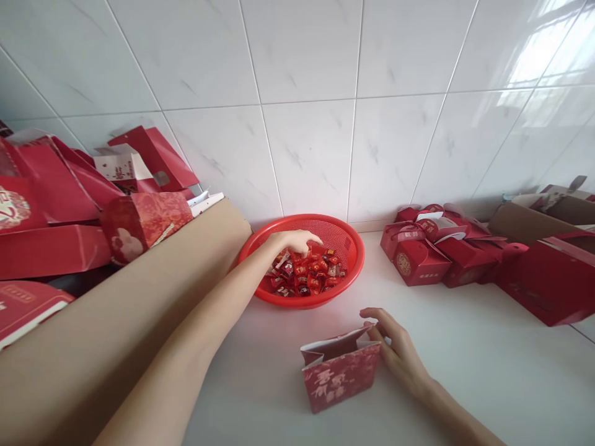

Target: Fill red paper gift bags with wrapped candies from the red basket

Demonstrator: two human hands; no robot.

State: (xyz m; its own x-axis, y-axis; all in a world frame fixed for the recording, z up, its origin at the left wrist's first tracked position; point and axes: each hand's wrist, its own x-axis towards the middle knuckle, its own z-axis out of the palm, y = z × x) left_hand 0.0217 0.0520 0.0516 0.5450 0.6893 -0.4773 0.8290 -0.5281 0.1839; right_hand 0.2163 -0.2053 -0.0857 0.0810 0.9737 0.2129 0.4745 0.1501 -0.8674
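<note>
My left hand (pixel 297 241) is over the red mesh basket (pixel 354 263), above the wrapped candies (pixel 302 279) lying in it. Its fingers are partly curled, and whether they hold a candy is hidden. An upright red paper bag (pixel 341 381) with pale lettering stands open at the top on the white surface, in front of the basket. At the bag's right edge is my right hand (pixel 395 347), its fingers apart and bent, touching the bag's top corner without wrapping around it.
On the left, a large cardboard box (pixel 139 310) holds many red gift boxes and bags (pixel 149 226). Closed red boxes (pixel 421 263) sit against the tiled wall (pixel 307 155) at the right. Further right are a dark red box (pixel 551 279) and another cardboard box (pixel 525 220).
</note>
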